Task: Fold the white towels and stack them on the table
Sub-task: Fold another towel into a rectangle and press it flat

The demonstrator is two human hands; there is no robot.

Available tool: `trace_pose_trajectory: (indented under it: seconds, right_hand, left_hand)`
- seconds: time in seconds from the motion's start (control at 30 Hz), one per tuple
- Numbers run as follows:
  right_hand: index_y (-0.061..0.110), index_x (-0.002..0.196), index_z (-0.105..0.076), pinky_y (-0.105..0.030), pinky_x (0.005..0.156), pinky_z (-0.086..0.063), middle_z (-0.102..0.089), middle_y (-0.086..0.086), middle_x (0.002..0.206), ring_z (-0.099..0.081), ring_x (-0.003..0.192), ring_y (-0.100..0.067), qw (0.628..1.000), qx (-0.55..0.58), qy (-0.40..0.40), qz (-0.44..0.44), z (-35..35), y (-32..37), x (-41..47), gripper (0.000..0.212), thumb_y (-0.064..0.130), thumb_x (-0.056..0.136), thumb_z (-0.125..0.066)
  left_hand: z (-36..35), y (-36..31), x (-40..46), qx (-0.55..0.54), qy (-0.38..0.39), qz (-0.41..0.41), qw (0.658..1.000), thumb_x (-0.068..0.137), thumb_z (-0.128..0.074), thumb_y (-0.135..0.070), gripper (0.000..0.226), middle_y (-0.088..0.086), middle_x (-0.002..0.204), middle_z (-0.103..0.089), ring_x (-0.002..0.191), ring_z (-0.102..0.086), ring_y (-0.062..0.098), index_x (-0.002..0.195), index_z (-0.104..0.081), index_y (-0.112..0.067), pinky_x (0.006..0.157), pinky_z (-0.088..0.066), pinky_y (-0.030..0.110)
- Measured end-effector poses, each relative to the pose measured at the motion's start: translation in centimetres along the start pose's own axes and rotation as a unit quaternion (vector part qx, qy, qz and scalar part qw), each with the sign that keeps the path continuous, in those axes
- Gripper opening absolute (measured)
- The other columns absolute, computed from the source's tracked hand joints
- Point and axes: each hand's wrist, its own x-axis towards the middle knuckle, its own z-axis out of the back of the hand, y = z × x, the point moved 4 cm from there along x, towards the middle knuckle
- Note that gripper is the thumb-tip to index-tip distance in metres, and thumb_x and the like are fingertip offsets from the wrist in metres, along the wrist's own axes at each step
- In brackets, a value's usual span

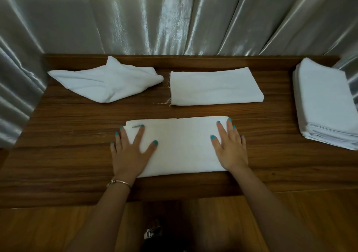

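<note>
I have my left hand (130,151) and right hand (228,147) flat on the folded towel (180,147) near the desk (77,116) front, fingers spread apart, holding nothing. If I slide my palms unevenly, the layers could slip and the edges go crooked.

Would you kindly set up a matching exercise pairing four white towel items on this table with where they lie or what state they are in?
Things:
1. towel under both hands
2. crumpled towel
3. folded towel with frayed threads
4. stack of folded towels

Places or states:
A. far right edge
B. far left, unfolded
C. near middle, pressed flat
D. far middle, lying alone

Pairs: 1-C, 2-B, 3-D, 4-A
</note>
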Motion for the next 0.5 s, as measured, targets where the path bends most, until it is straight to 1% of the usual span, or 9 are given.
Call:
trace_pose_trajectory:
  seconds: [0.07,0.17,0.23,0.3,0.33,0.4,0.5]
  right_hand:
    - [0.039,0.152,0.0,-0.046,0.12,-0.001,0.014,0.004,0.162,0.008,0.149,-0.021,1.0,0.002,-0.002,-0.002,0.0,-0.1,0.0,0.061,0.059,0.097,-0.017]
    - [0.034,0.153,-0.001,-0.045,0.121,-0.006,0.01,-0.001,0.163,0.005,0.15,-0.024,1.0,-0.018,-0.02,0.002,0.0,0.3,-0.3,0.062,0.058,0.097,-0.017]
    - [0.03,0.153,-0.012,-0.045,0.118,-0.017,-0.002,-0.003,0.163,-0.009,0.148,-0.028,0.998,-0.009,-0.056,-0.009,0.2,0.5,-0.6,0.063,0.057,0.097,-0.023]
    - [0.023,0.149,-0.025,-0.044,0.107,-0.032,-0.02,-0.008,0.158,-0.03,0.136,-0.031,0.995,0.007,-0.098,-0.027,0.5,0.6,-1.0,0.064,0.057,0.096,-0.033]
    - [0.019,0.145,-0.03,-0.044,0.102,-0.036,-0.029,-0.011,0.153,-0.036,0.128,-0.031,0.992,0.02,-0.117,-0.038,0.7,0.5,-1.1,0.065,0.057,0.094,-0.039]
    - [0.014,0.14,-0.036,-0.042,0.095,-0.041,-0.042,-0.015,0.141,-0.043,0.118,-0.03,0.986,0.048,-0.147,-0.062,0.8,0.4,-1.2,0.071,0.06,0.088,-0.05]
    - [0.008,0.134,-0.038,-0.037,0.088,-0.043,-0.049,-0.017,0.128,-0.046,0.109,-0.029,0.981,0.07,-0.164,-0.076,1.2,0.4,-1.4,0.077,0.061,0.081,-0.059]
  left_hand:
    - [0.0,-0.3,-0.2,-0.005,-0.001,0.006,1.0,0.078,-0.022,-0.081,0.074,0.012,0.159,0.007,0.147,0.002,0.03,0.144,-0.001,-0.053,0.118,-0.002,0.047]
    - [0.0,-0.8,-0.7,-0.032,-0.019,0.008,0.999,0.081,-0.03,-0.076,0.073,0.016,0.159,0.004,0.146,-0.002,0.032,0.146,-0.007,-0.049,0.118,-0.012,0.045]
    - [0.0,-0.9,-0.9,-0.035,-0.044,0.006,0.998,0.082,-0.034,-0.074,0.074,0.018,0.158,-0.002,0.146,-0.008,0.033,0.146,-0.013,-0.046,0.117,-0.017,0.045]
    - [0.2,-1.0,-1.2,-0.023,-0.08,0.0,0.997,0.082,-0.038,-0.072,0.075,0.021,0.156,-0.013,0.143,-0.019,0.035,0.147,-0.021,-0.04,0.114,-0.023,0.047]
    - [0.3,-1.1,-1.3,-0.018,-0.097,-0.001,0.995,0.081,-0.04,-0.071,0.077,0.021,0.154,-0.019,0.14,-0.024,0.036,0.147,-0.024,-0.035,0.112,-0.026,0.048]
    - [0.4,-1.1,-1.5,-0.028,-0.118,0.012,0.993,0.078,-0.046,-0.072,0.084,0.02,0.151,-0.028,0.135,-0.031,0.036,0.145,-0.026,-0.025,0.109,-0.029,0.049]
    - [0.8,-0.8,-1.5,-0.083,-0.132,0.058,0.986,0.067,-0.059,-0.075,0.103,0.019,0.143,-0.035,0.129,-0.035,0.036,0.142,-0.026,-0.013,0.106,-0.031,0.049]
